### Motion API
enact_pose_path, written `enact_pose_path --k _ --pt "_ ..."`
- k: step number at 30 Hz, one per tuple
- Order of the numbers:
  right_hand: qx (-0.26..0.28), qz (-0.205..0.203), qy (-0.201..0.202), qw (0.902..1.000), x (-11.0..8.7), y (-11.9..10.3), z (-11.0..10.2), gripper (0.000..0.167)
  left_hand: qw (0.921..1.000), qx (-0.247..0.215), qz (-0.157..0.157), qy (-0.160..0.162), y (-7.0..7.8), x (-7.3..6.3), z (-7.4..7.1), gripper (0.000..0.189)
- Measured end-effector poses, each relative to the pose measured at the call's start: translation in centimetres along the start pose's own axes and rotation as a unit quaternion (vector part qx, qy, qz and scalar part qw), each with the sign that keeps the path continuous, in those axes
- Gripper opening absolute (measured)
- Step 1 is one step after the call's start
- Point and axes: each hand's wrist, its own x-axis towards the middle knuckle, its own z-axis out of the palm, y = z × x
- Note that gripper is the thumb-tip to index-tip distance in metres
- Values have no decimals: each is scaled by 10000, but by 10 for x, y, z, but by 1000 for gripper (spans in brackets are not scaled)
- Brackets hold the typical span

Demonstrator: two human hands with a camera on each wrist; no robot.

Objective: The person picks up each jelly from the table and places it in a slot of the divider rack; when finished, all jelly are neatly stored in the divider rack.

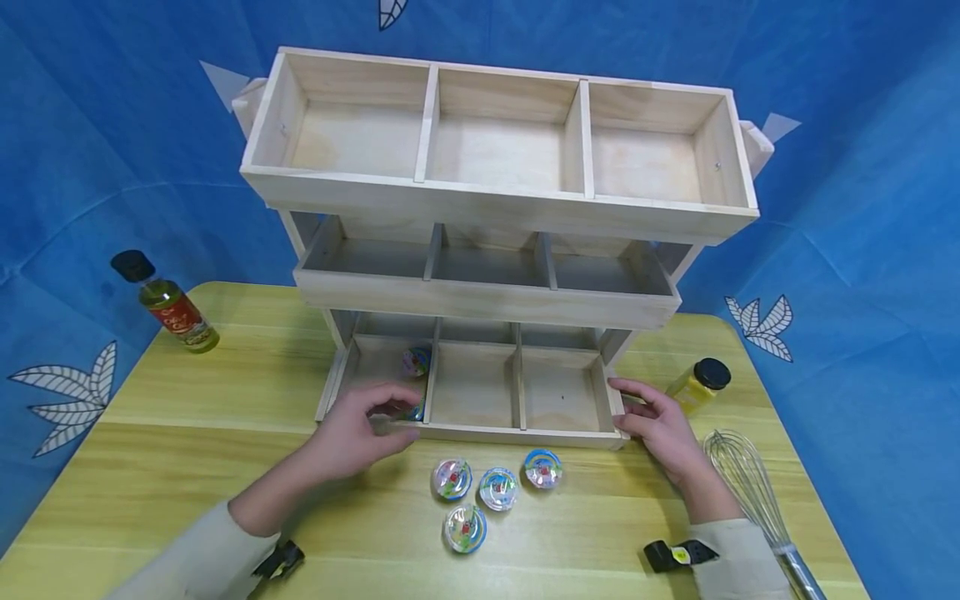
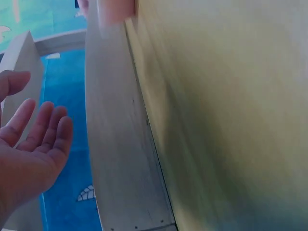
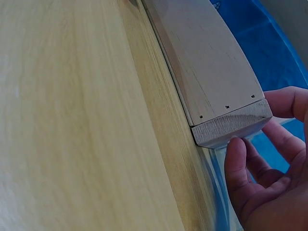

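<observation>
The left grip (image 1: 358, 433), loosely bent and empty, hangs over the front edge of the lowest left compartment (image 1: 378, 358) of the wooden rack (image 1: 487, 300); one lidded cup (image 1: 416, 362) lies inside, something blue beside it mostly hidden. Four more cups sit on open tabletop (image 1: 585, 533); the right grip (image 1: 660, 429) pinches the rack's front right corner.

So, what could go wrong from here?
1. The left hand could brush the small cups in the lower-left compartment out of place.
2. The right hand, at the wooden rack, is close to the black-capped jar and might knock it over.
3. The right sleeve is beside the whisk and could drag it.
</observation>
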Motion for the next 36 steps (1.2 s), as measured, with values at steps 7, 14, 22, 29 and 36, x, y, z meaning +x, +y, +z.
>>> enact_pose_path --k 7,14,22,29,36 --pt "-13 7 -1 10000 -1 0 0 53 9980 -226 -94 -590 2 -11 15 42" --pt "-51 19 2 10000 -1 0 0 53 9963 70 -215 -823 1 -18 28 44" --pt "-31 48 15 10000 0 0 0 53 9921 65 -558 -1123 -1 -15 39 46" --pt "-17 -29 -15 10000 -1 -1 0 53 9846 -268 -814 -1521 -6 -11 47 49" --pt "-24 5 -16 10000 -1 0 0 53 9783 -581 -853 -1795 -6 -6 50 53"
